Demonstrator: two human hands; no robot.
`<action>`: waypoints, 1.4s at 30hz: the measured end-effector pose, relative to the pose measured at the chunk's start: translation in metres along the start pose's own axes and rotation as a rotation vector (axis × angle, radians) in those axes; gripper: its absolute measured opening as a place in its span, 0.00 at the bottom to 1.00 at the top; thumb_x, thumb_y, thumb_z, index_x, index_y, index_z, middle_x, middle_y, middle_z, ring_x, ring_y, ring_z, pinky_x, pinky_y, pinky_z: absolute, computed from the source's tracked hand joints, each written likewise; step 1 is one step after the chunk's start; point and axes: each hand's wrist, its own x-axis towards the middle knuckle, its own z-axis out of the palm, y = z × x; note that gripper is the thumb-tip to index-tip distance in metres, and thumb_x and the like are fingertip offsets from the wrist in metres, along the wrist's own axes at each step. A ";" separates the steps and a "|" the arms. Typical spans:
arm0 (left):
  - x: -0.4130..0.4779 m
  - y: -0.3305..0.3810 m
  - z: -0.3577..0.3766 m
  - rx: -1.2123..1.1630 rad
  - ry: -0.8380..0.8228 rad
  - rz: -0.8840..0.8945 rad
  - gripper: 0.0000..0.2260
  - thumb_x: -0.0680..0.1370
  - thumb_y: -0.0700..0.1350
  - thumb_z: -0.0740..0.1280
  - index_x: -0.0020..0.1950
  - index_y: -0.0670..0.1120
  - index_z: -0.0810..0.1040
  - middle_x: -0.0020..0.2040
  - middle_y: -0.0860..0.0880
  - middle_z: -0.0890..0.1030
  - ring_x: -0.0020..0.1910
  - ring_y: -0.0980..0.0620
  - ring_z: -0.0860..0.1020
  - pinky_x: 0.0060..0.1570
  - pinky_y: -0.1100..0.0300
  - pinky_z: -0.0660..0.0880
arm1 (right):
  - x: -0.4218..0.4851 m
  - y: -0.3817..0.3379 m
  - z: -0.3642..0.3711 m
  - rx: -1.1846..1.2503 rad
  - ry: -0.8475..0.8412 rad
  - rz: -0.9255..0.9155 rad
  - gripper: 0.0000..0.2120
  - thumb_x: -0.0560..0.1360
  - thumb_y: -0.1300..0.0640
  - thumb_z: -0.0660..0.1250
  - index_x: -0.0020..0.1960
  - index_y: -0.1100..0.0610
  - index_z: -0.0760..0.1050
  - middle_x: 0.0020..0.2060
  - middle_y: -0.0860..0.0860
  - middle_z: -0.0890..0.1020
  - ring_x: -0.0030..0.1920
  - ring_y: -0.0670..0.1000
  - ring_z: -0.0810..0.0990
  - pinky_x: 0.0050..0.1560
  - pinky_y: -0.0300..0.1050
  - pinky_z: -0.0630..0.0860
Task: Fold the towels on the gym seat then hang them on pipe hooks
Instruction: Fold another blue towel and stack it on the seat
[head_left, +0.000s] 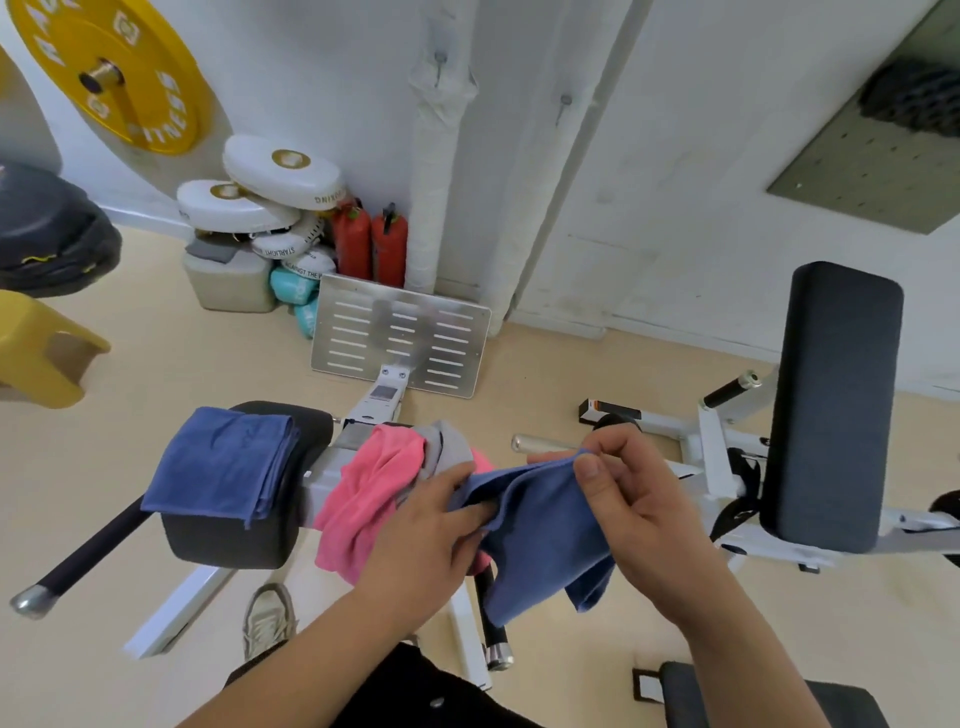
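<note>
A blue towel (540, 540) hangs between my hands in front of the gym machine. My left hand (431, 535) grips its left edge, and my right hand (628, 499) pinches its upper right corner between thumb and fingers. A folded blue towel (223, 462) lies on the black seat pad (228, 540) at the left. A crumpled pink towel (369, 493) and a grey towel (447, 447) are heaped on the white frame beside it. Two hooks, one (440, 62) and another (563, 104), stick out of the white wall pipes above.
A metal footplate (400, 332) stands beyond the machine, with red extinguishers (369, 244) and white pads (260, 192) behind it. A black backrest pad (836, 400) rises at the right. A yellow stool (41, 348) and a yellow weight plate (109, 73) are at the left. My shoe (267, 618) is below.
</note>
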 end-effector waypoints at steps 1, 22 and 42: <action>0.001 0.003 0.002 0.030 0.016 0.039 0.13 0.74 0.44 0.69 0.57 0.54 0.82 0.67 0.47 0.78 0.59 0.49 0.75 0.52 0.57 0.79 | -0.001 0.000 0.000 0.002 0.007 0.000 0.05 0.83 0.52 0.62 0.49 0.45 0.73 0.36 0.46 0.84 0.39 0.45 0.79 0.42 0.40 0.76; 0.028 -0.036 -0.057 0.033 -0.200 -0.217 0.04 0.76 0.51 0.72 0.45 0.52 0.84 0.40 0.56 0.81 0.41 0.53 0.78 0.46 0.53 0.78 | 0.001 0.020 -0.029 0.093 0.723 0.089 0.10 0.83 0.51 0.63 0.44 0.42 0.74 0.37 0.44 0.81 0.44 0.50 0.79 0.49 0.53 0.76; 0.073 0.028 -0.182 -0.304 0.009 -0.252 0.06 0.72 0.42 0.79 0.42 0.53 0.86 0.34 0.50 0.84 0.31 0.60 0.75 0.35 0.68 0.72 | 0.012 0.026 -0.035 0.258 0.840 0.127 0.07 0.85 0.52 0.61 0.54 0.52 0.76 0.45 0.47 0.81 0.46 0.44 0.78 0.48 0.42 0.75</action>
